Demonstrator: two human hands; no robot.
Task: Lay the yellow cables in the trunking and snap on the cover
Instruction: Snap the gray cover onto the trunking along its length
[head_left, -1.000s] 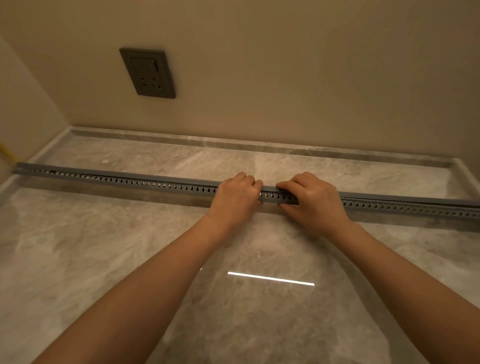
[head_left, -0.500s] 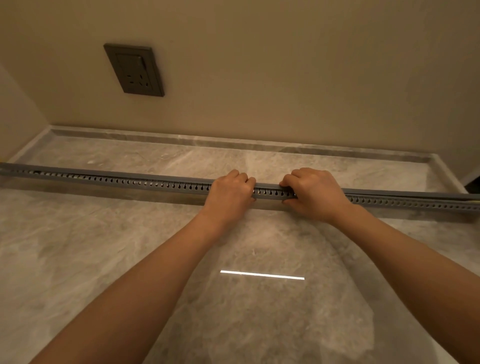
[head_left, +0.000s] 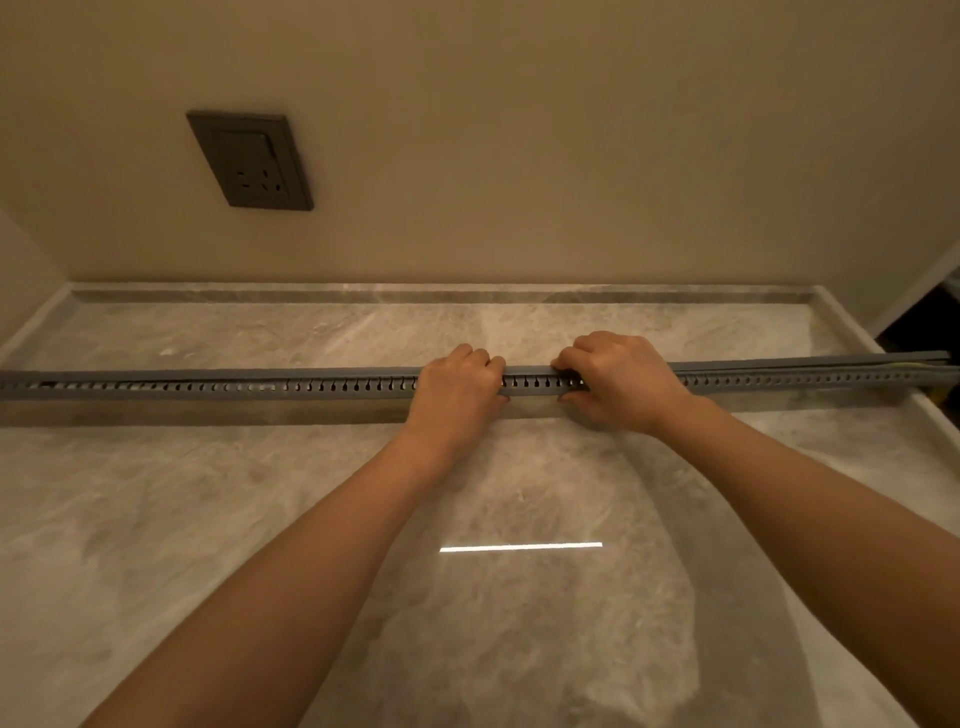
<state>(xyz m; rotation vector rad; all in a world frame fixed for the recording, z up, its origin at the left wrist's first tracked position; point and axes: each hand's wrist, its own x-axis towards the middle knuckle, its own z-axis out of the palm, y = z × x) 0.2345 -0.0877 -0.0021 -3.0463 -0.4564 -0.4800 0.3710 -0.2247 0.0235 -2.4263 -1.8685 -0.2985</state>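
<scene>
Both bare forearms reach forward and converge. The left hand (head_left: 457, 392) and right hand (head_left: 626, 384) sit knuckles-up, near each other but apart. Their fingers curl over the top of the grey slotted trunking (head_left: 208, 385), thumbs against its near side.

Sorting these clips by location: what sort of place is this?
Likely a finished indoor room: a polished stone-look surface with raised rim, a wall socket above, grey trunking laid across it.

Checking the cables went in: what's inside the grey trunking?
The cover hides almost everything inside the trunking. Only a sliver of yellow cable shows at the far right end; the side slots look dark.
</scene>
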